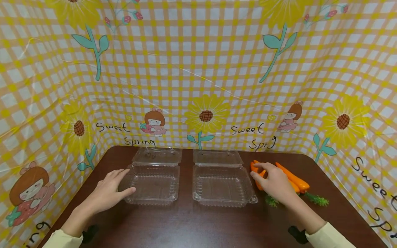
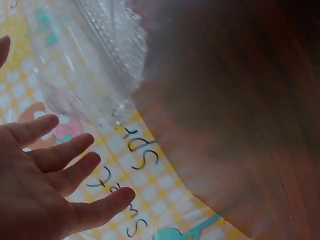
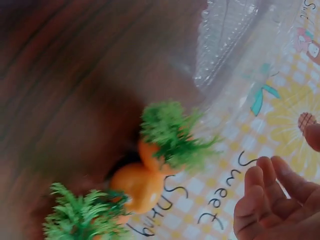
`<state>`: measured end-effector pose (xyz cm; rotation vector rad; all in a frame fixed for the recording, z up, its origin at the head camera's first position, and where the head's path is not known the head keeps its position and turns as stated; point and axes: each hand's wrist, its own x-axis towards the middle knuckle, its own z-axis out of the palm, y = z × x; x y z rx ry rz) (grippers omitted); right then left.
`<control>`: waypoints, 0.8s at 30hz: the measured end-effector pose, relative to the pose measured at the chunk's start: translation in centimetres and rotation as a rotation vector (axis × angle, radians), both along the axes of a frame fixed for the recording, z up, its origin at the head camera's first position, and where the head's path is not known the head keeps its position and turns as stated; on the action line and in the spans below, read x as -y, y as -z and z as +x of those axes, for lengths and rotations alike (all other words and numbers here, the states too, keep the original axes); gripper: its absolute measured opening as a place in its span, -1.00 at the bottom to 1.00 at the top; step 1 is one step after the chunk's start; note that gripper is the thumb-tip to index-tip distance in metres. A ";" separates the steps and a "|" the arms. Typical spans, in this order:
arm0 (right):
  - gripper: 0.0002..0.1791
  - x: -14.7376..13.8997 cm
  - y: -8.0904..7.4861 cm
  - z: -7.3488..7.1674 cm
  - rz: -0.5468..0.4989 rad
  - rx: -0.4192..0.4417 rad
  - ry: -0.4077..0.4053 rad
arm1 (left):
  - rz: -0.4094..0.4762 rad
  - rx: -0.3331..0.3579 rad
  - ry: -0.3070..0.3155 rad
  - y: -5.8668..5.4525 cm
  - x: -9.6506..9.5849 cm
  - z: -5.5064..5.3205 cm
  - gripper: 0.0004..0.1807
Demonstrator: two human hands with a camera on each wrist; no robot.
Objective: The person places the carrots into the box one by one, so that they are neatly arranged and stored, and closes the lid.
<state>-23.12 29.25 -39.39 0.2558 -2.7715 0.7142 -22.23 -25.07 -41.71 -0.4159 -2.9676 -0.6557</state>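
Two clear plastic clamshell boxes stand side by side with their lids folded back, a left box and a right box. My left hand is at the left box's outer side, fingers spread and nothing in them; the left wrist view shows the same loose left hand. Over a group of orange carrots with green tops hovers my right hand, its fingers relaxed. In the right wrist view the right hand holds nothing, and the carrots lie apart from it.
A dark brown table carries everything. Behind it and on both sides hangs a yellow checked cloth with sunflowers, meeting the table's back edge. The raised lids lean toward that cloth.
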 end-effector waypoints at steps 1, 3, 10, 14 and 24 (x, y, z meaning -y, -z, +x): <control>-0.46 -0.2 0.0 0.0 -0.005 0.009 0.013 | 0.004 0.012 -0.006 0.1 0.3 0.0 0.01; -0.40 -0.7 0.1 0.1 -0.013 0.038 0.046 | 0.017 0.029 -0.013 0.1 0.6 0.0 0.03; -0.26 -2.3 1.1 0.1 -0.022 0.131 0.144 | 0.038 0.059 0.013 0.2 1.1 0.0 0.07; -0.25 -2.8 1.8 -0.1 -0.007 0.186 0.178 | 0.052 0.085 0.019 0.4 1.4 0.1 0.10; -0.22 -3.5 3.1 -0.4 0.034 0.260 0.240 | 0.067 0.164 0.033 0.6 1.5 0.1 0.16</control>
